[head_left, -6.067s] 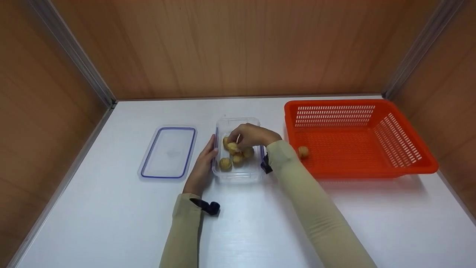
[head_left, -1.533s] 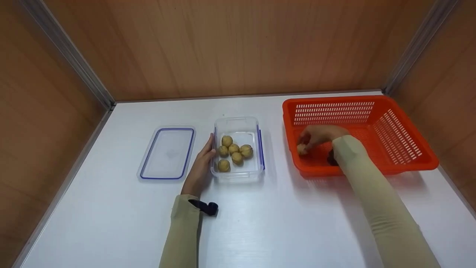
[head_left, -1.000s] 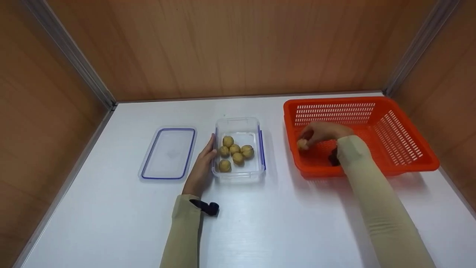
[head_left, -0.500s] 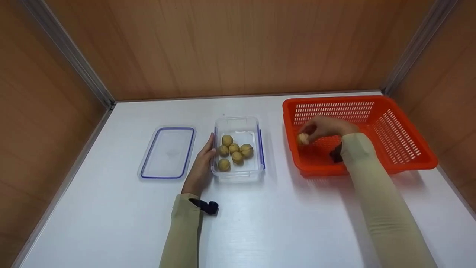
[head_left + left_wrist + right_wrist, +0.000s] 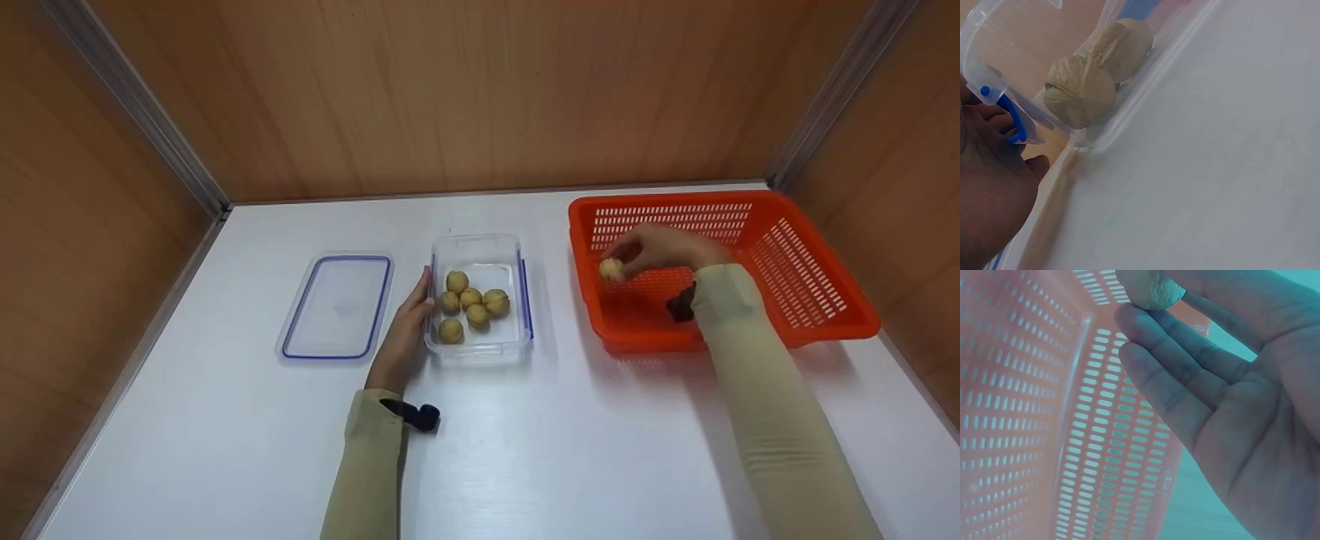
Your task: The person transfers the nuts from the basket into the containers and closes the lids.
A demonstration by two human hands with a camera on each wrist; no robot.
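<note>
- A walnut (image 5: 611,269) is pinched in the fingertips of the right hand (image 5: 660,251), held above the orange basket (image 5: 810,300) (near its left wall).
- The clear container (image 5: 480,352), with five walnuts inside, lies to the left; its side is touched by the left hand (image 5: 405,341), fingers straight.
- Only the right wrist view shows the walnut's (image 5: 1150,291) rough shell against the fingertips (image 5: 1134,323).

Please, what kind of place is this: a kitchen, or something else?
Probably a test booth rather than a kitchen: a bare white table walled by plain wooden panels on three sides, holding only a clear box, its lid and an orange basket.
</note>
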